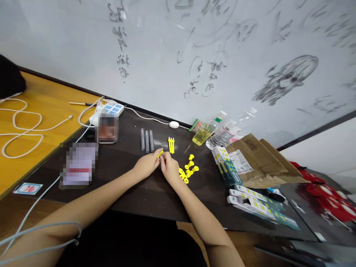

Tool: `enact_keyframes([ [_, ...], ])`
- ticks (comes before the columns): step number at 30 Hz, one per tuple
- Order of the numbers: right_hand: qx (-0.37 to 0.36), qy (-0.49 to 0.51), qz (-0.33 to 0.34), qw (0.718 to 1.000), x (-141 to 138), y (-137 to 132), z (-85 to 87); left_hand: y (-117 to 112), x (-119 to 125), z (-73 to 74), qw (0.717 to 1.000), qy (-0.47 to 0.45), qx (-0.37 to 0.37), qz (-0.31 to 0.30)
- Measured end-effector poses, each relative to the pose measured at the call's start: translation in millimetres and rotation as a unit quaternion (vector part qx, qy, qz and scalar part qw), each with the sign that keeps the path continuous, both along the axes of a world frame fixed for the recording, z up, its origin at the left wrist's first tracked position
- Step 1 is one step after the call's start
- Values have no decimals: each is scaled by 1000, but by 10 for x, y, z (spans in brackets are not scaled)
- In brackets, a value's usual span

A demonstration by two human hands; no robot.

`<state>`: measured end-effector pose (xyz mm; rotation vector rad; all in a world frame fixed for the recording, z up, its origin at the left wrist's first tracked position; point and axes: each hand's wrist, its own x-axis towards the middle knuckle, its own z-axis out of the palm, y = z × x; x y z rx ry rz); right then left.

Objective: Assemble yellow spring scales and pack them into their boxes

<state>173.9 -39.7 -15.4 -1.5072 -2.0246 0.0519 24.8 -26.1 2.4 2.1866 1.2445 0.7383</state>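
My left hand [147, 164] is closed around a small yellow plastic stick [160, 154], whose end shows past the thumb. My right hand [169, 167] meets it fingertip to fingertip, pinching at the near end of the same piece; what exactly its fingers hold is hidden. Just beyond the hands, several yellow sticks with pale tips [171, 145] lie side by side. Left of those are three clear grey tubes [147, 141] in a row. Close by my right wrist is a loose heap of yellow spool-like caps [189, 170].
Two bottles, one with yellow liquid [202, 137] and one clear [219, 136], lean near the whiteboard. To the right are a cardboard package [253, 159] and printed boxes [261, 205]. At left are a power strip [112, 108], a blurred phone-like item [79, 165] and white cables [41, 126].
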Motion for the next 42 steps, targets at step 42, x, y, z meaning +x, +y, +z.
enact_keyframes([
  [42, -37, 246, 113, 962, 51, 43, 199, 94, -55, 154, 598, -549, -562, -158],
])
